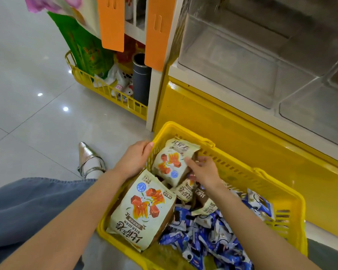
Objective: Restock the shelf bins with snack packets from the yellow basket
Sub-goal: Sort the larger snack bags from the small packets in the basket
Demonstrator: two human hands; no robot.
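on glossy grey floor tiles [37, 78] beside clear shelf bins [232, 61], our left hand [137, 158] grips the yellow basket [183, 129] rim and our right hand [203, 172] holds a cream snack packet [169, 162].

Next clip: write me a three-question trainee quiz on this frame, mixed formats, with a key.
1. True or false: the left hand grips the rim of the yellow basket.
2. Multiple choice: the right hand holds A) a grey tube, B) a cream packet, C) nothing.
3. Fill the gap: the heap of small packets at the basket's near end is mostly ____ in colour.
Key: 1 true; 2 B; 3 blue.
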